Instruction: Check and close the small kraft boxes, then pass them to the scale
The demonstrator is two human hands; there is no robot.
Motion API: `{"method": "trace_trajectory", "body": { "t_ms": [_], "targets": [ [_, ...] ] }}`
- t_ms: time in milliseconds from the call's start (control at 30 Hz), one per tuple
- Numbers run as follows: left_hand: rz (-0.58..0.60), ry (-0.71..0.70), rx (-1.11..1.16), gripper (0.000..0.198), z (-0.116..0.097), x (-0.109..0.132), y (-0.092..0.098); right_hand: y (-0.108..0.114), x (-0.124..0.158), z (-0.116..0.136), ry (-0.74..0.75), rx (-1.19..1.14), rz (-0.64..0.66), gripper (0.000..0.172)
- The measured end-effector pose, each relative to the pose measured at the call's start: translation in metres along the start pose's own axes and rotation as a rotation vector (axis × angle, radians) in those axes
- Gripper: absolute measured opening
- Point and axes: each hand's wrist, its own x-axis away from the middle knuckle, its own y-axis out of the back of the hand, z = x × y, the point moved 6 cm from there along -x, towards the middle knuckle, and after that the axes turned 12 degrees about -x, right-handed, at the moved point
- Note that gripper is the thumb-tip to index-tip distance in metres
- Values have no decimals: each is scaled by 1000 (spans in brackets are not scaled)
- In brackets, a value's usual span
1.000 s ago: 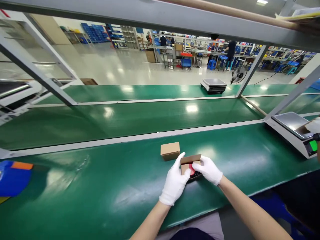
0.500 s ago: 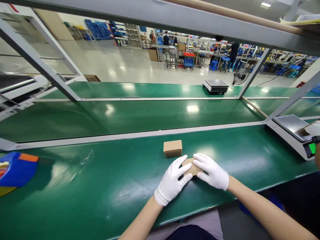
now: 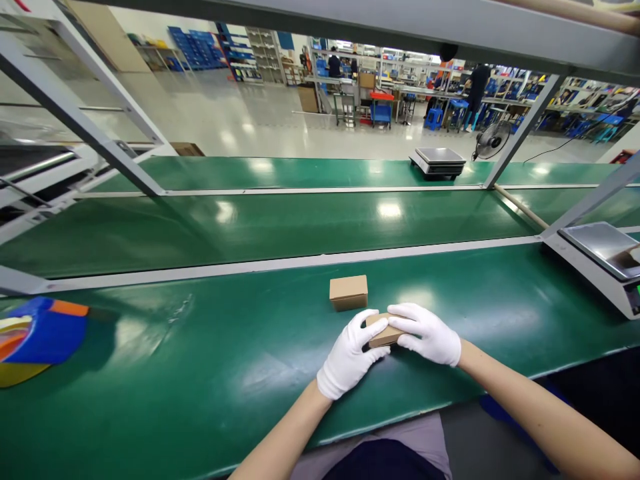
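Between my two white-gloved hands is a small brown cardboard box [image 3: 384, 331], just above or on the green work surface [image 3: 215, 373]. My left hand [image 3: 350, 357] grips its left end, with fingers on top and the thumb at the near side. At the right end, my right hand [image 3: 427, 335] holds the box in the same way. The glove fingers hide both ends of it. A second cardboard box [image 3: 349, 293] of similar colour stands just beyond my left hand, closed and touched by neither hand.
A blue, orange and yellow container [image 3: 55, 333] sits at the left. A weighing scale [image 3: 607, 250] stands at the right, another scale [image 3: 437, 162] on the far bench. Grey frame posts [image 3: 525, 130] and an overhead beam [image 3: 350, 33] cross the view. A fan [image 3: 493, 140] is behind.
The held box has tilted, so its near side now shows. My thumbs have shifted slightly along it. The whole view has moved a little; the other person's hand at the right scale has left view.
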Motion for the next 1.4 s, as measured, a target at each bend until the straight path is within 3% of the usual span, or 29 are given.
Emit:
{"method": "trace_trajectory", "body": {
  "t_ms": [100,200,333,433,567,733,800,867,1000,1067,1200,1333,1400],
  "targets": [
    [-14,-67,-17,64,-4,-2,2,-4,1,-3,55,50,64,59],
    [-32,-129,-124,65,-6,0,2,-8,1,-2,97,83,93,52],
    [-56,-227,-330,66,-6,8,-4,-17,6,5,164,166,31,47],
    [-82,-255,-350,66,-3,13,-7,-22,10,7,187,233,-37,46],
    [-47,-180,-316,60,8,14,-11,-31,9,-3,121,214,26,42],
    [17,2,-192,44,23,18,-8,-30,9,-6,146,100,-76,51],
    [3,28,-118,45,18,17,-3,-32,8,-6,48,-1,-88,45],
    [-44,117,-41,50,9,15,2,-36,7,-11,-175,-139,-210,41],
    [-227,582,255,56,0,19,-9,-60,11,-20,-585,-416,-648,50],
    [-303,715,340,56,-4,22,-21,-76,9,-23,-704,-500,-781,53],
    [-362,678,342,50,-3,23,-29,-88,2,-22,-761,-599,-810,51],
    [-359,509,215,36,2,20,-18,-82,0,-19,-719,-583,-744,49],
    [-300,442,176,37,6,19,-11,-79,1,-19,-711,-546,-720,48]
  ]
}}
